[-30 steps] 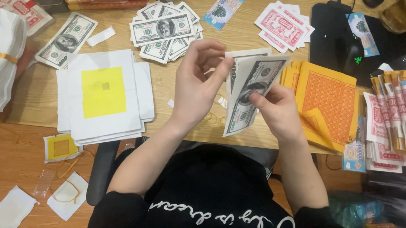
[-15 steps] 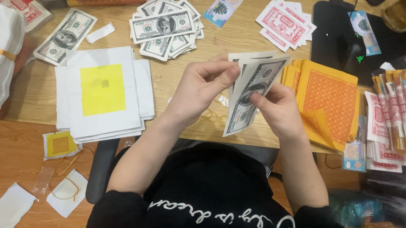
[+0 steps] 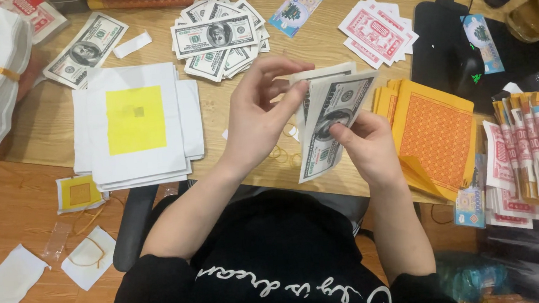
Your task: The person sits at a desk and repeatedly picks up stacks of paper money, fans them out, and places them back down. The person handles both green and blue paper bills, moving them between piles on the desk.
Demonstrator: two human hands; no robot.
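I hold a wad of green-and-white paper bills (image 3: 330,122) upright over the wooden desk's front edge. My right hand (image 3: 367,150) grips the wad from below and behind, thumb on its face. My left hand (image 3: 260,115) pinches the wad's top left corner, fingers curled over the upper edge. A loose fan of similar bills (image 3: 219,37) lies on the desk beyond my hands, and a single bill (image 3: 85,49) lies farther left.
A white paper stack with a yellow square (image 3: 135,120) lies to the left. Orange patterned sheets (image 3: 438,132) lie to the right, then banded red-and-white paper bundles (image 3: 532,150). Pink notes (image 3: 378,30), a black mat (image 3: 467,59), and white squares on the floor (image 3: 89,258).
My left hand's fingers have slid up along the top edge of the wad and curled over it. The wad stays in nearly the same spot.
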